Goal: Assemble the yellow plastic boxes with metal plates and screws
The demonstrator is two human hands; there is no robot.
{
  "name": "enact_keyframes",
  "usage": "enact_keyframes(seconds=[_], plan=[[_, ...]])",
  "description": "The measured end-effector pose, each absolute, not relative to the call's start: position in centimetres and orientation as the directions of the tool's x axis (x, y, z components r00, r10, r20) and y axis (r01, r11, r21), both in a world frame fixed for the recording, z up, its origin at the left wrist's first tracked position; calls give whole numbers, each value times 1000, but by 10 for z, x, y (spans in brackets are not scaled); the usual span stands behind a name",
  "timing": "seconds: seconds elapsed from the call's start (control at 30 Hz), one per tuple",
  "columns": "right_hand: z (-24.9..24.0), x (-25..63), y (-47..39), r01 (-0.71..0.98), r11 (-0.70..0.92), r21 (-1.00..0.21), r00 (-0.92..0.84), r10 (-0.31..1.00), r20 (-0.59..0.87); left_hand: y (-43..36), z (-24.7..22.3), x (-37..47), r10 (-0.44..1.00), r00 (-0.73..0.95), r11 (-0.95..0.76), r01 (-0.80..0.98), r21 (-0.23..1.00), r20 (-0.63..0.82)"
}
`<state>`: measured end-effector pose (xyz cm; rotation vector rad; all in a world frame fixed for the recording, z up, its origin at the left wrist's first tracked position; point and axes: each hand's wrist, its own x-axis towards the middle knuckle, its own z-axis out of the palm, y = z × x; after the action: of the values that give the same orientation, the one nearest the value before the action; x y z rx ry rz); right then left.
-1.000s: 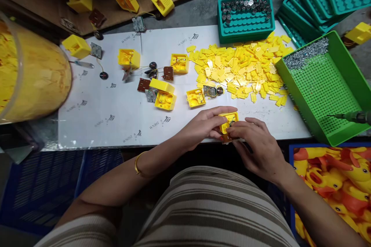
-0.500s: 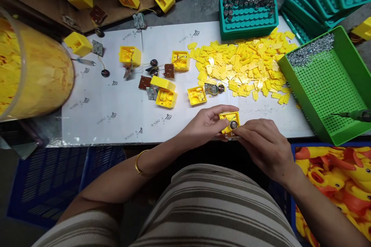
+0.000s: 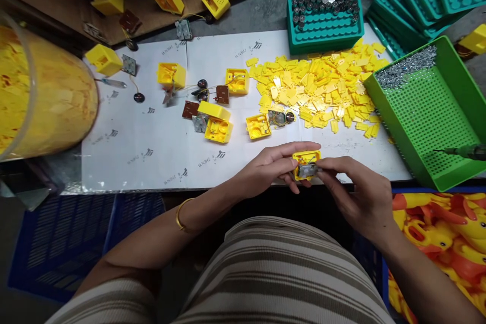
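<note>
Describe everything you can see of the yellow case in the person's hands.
The yellow case is a small, boxy shell that looks like plastic, its open side facing up toward the camera. Thin wires show inside, and a grey circuit board lies across the near part of the opening; whether it is seated is unclear. The left hand grips the case from the left, forefinger along the far edge. The right hand pinches the board's right end. The case is at the white work surface's near edge.

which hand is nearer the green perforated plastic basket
Right. The right hand is left of the green perforated plastic basket, fingertips at a grey rectangular circuit board; the left hand is farther off on the same side, gripping the small open yellow plastic case.
</note>
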<state>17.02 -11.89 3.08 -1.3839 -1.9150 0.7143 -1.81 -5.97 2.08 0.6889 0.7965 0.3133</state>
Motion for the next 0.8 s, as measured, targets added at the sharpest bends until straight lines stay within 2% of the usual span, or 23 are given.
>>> enact_keyframes(seconds=[0.3,0.5,0.67,0.8], plan=[[34,168,-121,647,210,-733,-193,975,109,-63,19,-20,534,689,676,0,737,-490],[38,168,-120,690,261,-675,-263,959,101,-64,19,-17,566,666,604,67,795,-486],[40,165,-114,797,292,-529,-260,956,137,-67,16,-15,564,646,626,73,777,-515],[36,164,-111,776,338,-532,-331,937,112,-67,12,-13,582,614,642,55,765,-533]])
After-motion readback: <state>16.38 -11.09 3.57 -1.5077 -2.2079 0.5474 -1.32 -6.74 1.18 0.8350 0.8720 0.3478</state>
